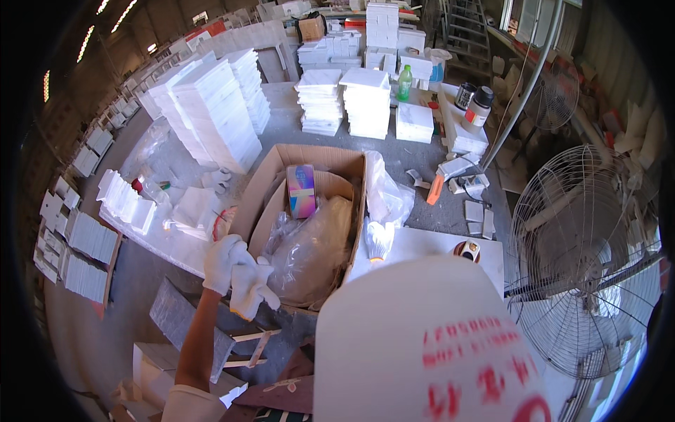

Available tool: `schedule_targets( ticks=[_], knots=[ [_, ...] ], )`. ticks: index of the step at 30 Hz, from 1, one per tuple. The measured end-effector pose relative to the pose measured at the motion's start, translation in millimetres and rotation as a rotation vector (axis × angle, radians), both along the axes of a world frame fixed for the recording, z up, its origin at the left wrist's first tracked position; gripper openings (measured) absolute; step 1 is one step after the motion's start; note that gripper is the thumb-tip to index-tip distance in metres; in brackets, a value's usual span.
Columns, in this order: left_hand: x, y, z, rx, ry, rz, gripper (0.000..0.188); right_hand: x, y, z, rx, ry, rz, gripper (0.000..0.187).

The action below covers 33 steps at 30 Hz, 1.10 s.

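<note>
**Left hand [223, 264] holds a loose white glove [252, 287] beside the open carton**

Nearest the camera, a rounded white panel [415, 330] with red print fills the lower right. The right hand is not in view, so I cannot tell how it is set.

Just beyond, the left hand, itself gloved, appears to have its fingers curled together on the loose white glove, though the fingertips are hard to make out. That glove hangs at the near left corner of the carton [320, 159], its fingers toward the right and its yellowish cuff lowest. It should be very light, soft and limp, with nothing to break; the knit looks unlikely to slip. The cuff seems the best place to take hold, since its edge should keep the opening in shape while the fingers flop.

Inside the carton lie a clear plastic bag [316, 243] and a small colourful box [301, 191]. Right of it, another glove [380, 240] rests on a white slab [432, 246]. Farther off are an orange-handled tool [436, 188], stacks of white tiles [365, 105] and a green bottle [404, 83].
</note>
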State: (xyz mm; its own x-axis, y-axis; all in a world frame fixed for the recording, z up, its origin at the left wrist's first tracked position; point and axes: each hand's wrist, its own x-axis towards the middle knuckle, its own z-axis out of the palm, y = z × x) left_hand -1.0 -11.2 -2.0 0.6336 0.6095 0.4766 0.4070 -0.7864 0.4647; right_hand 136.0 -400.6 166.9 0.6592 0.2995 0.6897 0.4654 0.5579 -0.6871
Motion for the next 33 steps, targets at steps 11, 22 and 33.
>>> schedule_targets(
  ticks=[11,22,33],
  knots=[
    [-11.9,19.4,-1.2,-0.198,0.052,-0.108,0.02,31.6,6.4,-155.2,-0.353,0.519,-0.07,0.023],
    [-5.4,18.9,-3.4,-0.193,0.037,-0.087,0.02,63.1,28.3,-346.3,-0.523,0.846,-0.368,0.036],
    [-7.8,20.3,-5.5,-0.181,0.112,-0.054,0.023,100.3,41.4,-376.8,-0.552,0.853,-0.429,0.035]
  ],
)
